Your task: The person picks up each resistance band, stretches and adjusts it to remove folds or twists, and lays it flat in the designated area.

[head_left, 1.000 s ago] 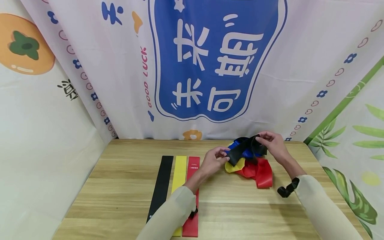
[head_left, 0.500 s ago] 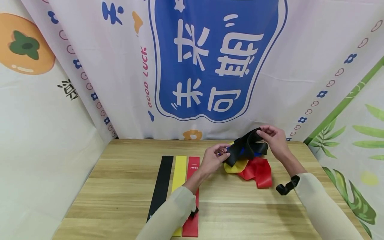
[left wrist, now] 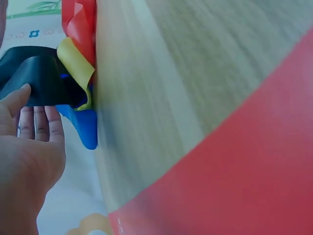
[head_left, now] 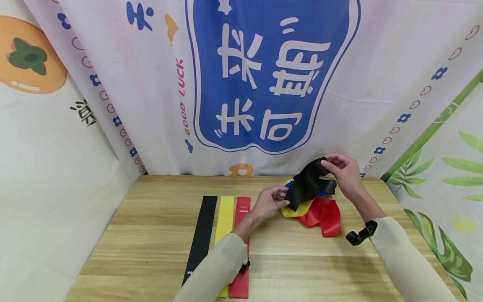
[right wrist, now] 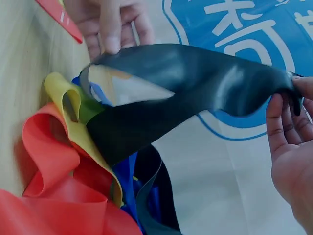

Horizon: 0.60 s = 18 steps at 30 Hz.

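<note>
A black elastic loop band [head_left: 308, 181] is stretched between my hands over the back right of the table. My left hand [head_left: 268, 202] pinches its lower left end, thumb on top and fingers beneath, as the left wrist view also shows. Higher up, my right hand [head_left: 345, 171] pinches the other end between thumb and fingers. In the right wrist view the black band [right wrist: 205, 73] hangs as an open, twisted loop. Below it lies a tangled heap with a red band [right wrist: 54, 147], a yellow band [right wrist: 63, 95], a blue band [left wrist: 84, 126] and more black band.
Left of the heap, a black band [head_left: 201, 235], a yellow band [head_left: 225, 214] and a red band [head_left: 241, 218] lie flat side by side on the wooden table [head_left: 151, 235]. My left forearm passes over them. A printed curtain [head_left: 162, 105] hangs along the back edge.
My right hand has risen slightly, lifting its end of the black band higher above the heap. The left hand stays nearly in place, still pinching the other end.
</note>
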Tool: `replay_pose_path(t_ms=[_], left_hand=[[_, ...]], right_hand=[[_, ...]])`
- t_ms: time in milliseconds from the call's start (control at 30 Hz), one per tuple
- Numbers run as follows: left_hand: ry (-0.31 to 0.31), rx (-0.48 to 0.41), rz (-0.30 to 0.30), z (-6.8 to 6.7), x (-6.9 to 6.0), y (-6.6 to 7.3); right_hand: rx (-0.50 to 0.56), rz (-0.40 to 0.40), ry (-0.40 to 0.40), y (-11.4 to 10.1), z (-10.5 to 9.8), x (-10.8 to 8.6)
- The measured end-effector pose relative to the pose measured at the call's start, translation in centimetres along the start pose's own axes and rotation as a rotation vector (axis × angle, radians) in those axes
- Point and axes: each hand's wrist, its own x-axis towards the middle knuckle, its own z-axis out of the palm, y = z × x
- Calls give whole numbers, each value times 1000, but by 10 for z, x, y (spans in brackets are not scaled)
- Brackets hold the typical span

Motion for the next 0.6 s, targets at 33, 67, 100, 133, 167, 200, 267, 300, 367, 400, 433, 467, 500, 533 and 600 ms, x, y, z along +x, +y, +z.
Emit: replay_pose_path(t_ms=[33,67,100,133,167,200,267,300,367,400,433,467,500,533,600], left_hand=[[1,-1,1,0,0,-2],[0,-3,0,1,1,-3],[-1,-3,-2,1,1,-4],[-2,-5,0,2,1,-5],[-4,-3,-2,3,1,-6],[-5,-2,-6,4,2,-7],[0,1,-10,5,2,-8],[10,2,-5,5,2,-8],[43,-4,2,6,3,-9],[65,-9,7,7,3,-9],[89,-13,13,7,3,-8],[114,-18,19,6,4,-8],[136,-25,25,6,4,-7],[156,-35,27,6,4,-7],[187,-42,37,6,4,-5]], right_hand=[[27,-4,-1,-2,1,0],[62,-9,-3,-3,1,-1],[96,-14,-4,-5,2,-1],[129,-18,-5,-6,2,-1],[169,-21,-8,-8,2,-1],[198,-25,-11,-9,3,-1],[235,-34,-14,-11,3,-2],[248,-39,-14,-11,3,-1],[275,-48,-16,-13,3,-1],[289,-55,-16,-13,3,-1],[305,-63,-16,-14,2,-1],[329,-70,-17,-14,2,-1],[350,-79,-16,-15,2,-1],[374,-86,-15,-16,1,0],[425,-102,-12,-18,1,1]])
